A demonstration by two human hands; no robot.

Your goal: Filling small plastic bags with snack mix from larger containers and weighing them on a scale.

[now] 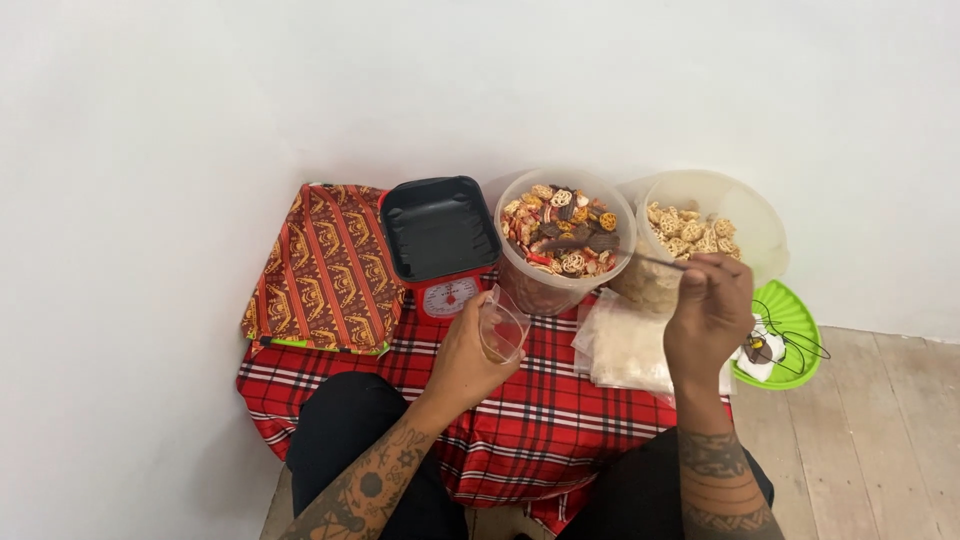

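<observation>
My left hand (pixel 462 362) holds a small clear plastic bag (pixel 503 326) open, just in front of a round clear tub of mixed coloured snacks (pixel 566 238). My right hand (pixel 709 312) grips the thin handle of a scoop (pixel 600 243) whose dark head lies on the snacks in that tub. Behind my right hand stands a second clear tub of pale wheel-shaped crackers (pixel 700 228). A red kitchen scale with a black tray (pixel 439 238) sits left of the mixed tub.
Everything rests on a red plaid cloth (pixel 540 420) on the floor in a white wall corner. A red patterned cushion (pixel 325 268) lies left. A stack of clear bags (pixel 628 348) and a green lid with small tools (pixel 787 335) lie right. Wooden floor extends right.
</observation>
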